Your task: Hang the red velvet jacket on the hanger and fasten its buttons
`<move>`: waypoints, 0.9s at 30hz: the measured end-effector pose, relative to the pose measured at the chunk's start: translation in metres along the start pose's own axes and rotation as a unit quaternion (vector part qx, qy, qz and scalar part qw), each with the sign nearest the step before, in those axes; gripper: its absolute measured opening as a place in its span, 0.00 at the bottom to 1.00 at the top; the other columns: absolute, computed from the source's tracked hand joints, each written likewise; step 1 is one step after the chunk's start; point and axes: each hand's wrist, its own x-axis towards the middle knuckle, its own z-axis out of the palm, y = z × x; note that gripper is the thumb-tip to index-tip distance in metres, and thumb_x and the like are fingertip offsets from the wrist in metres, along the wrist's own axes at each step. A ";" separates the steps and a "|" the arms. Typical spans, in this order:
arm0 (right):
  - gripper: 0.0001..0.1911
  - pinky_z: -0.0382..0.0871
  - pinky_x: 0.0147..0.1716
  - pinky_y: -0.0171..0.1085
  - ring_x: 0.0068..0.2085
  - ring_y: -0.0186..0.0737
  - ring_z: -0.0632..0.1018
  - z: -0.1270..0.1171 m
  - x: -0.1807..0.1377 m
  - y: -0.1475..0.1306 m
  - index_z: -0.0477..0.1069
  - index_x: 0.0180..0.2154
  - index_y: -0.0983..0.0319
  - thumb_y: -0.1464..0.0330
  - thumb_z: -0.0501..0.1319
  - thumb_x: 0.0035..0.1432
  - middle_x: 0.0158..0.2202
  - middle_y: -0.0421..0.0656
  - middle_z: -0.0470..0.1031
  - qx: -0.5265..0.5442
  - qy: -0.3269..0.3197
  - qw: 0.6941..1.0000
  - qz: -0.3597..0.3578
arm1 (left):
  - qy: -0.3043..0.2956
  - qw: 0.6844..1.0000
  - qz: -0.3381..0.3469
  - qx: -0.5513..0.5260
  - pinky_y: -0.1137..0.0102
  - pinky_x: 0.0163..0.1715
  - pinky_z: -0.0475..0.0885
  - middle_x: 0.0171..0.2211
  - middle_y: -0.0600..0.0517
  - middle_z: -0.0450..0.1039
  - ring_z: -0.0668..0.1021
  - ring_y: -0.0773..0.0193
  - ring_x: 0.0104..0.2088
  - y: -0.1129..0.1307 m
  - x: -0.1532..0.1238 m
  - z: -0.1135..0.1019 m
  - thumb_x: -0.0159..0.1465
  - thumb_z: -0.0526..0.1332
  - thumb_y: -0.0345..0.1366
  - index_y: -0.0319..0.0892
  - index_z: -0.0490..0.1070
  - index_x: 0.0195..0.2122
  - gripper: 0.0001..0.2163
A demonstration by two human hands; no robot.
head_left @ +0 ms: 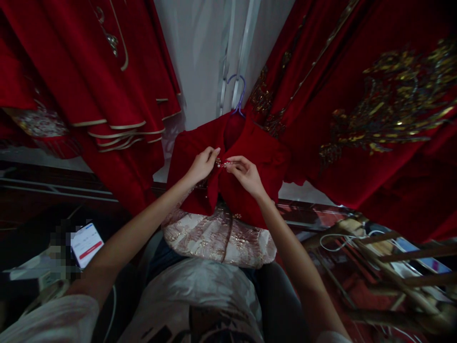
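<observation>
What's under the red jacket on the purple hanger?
Pale, glittery patterned fabric shows below the hem of the red jacket. The jacket covers whatever lies farther up, so that part can't be seen.

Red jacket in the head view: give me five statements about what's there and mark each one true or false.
1. A purple hanger rises from the jacket's collar. True.
2. The left hand and right hand are both at the jacket's front. True.
3. The right hand grips the hanger. False: it is below, by the beads.
4. A phone with a lit screen shows at the lower left. True.
5. Red garments are only on the left. False: red garments are on the right too.
</observation>
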 end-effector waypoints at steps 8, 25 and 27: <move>0.13 0.74 0.36 0.34 0.37 0.34 0.77 0.007 -0.005 0.009 0.71 0.39 0.60 0.60 0.63 0.55 0.38 0.43 0.76 -0.107 0.055 0.990 -0.076 | 0.075 0.960 -0.048 -0.264 0.69 0.41 0.73 0.35 0.50 0.76 0.79 0.65 0.36 -0.009 -0.040 0.026 0.57 0.63 0.39 0.41 0.67 0.40 0.12; 0.11 0.77 0.36 0.35 0.37 0.35 0.78 0.011 -0.003 0.005 0.74 0.39 0.60 0.61 0.61 0.58 0.39 0.44 0.76 -0.169 0.116 0.973 -0.110 | 0.012 0.995 0.099 -0.010 0.76 0.29 0.70 0.34 0.51 0.70 0.74 0.69 0.31 0.008 -0.033 0.004 0.62 0.59 0.38 0.41 0.70 0.36 0.06; 0.12 0.77 0.36 0.35 0.37 0.36 0.78 0.010 -0.004 0.003 0.75 0.39 0.60 0.60 0.62 0.57 0.39 0.44 0.76 -0.158 0.115 0.975 -0.106 | 0.009 0.993 0.115 0.016 0.76 0.28 0.69 0.31 0.52 0.69 0.73 0.70 0.29 0.010 -0.031 0.002 0.63 0.58 0.36 0.41 0.70 0.35 0.05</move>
